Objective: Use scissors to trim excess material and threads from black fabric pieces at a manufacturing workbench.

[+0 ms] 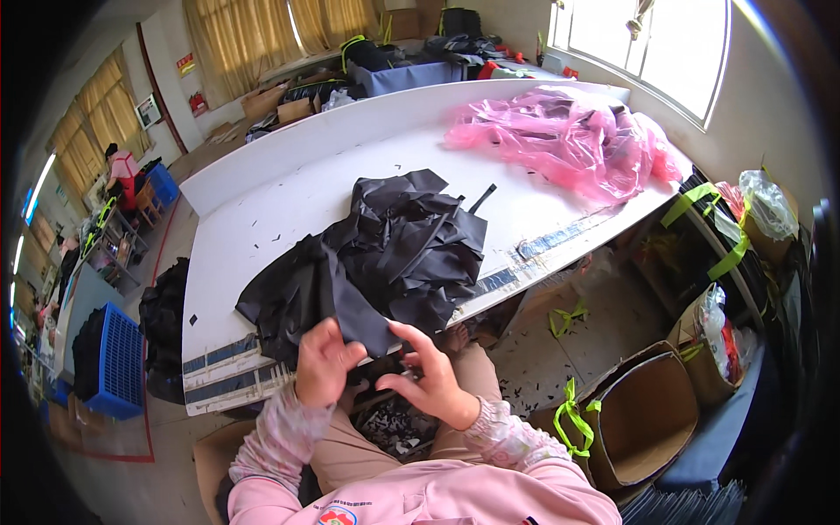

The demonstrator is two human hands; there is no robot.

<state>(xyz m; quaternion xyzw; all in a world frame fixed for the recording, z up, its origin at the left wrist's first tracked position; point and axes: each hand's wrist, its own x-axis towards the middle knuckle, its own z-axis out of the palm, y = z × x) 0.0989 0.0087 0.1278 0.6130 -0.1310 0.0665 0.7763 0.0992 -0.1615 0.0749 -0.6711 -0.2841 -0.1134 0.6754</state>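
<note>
A heap of black fabric pieces (398, 241) lies crumpled at the middle of the white table. One black fabric piece (357, 317) hangs over the table's near edge. My left hand (322, 363) is closed on the lower edge of that piece, thumb toward the right. Close by on the right, my right hand (435, 381) has its index fingertip against the fabric's corner, with the thumb lower and apart. A small dark object sits in the curl of its fingers; its kind is too hidden to name.
Pink plastic sheeting (569, 144) lies at the table's (289, 166) far right. An open cardboard box (643, 420) with a yellow-green ribbon stands at my right. Black scraps (398, 424) lie below, between my legs. A blue crate (118, 363) stands on the left floor; a person (127, 179) is beyond.
</note>
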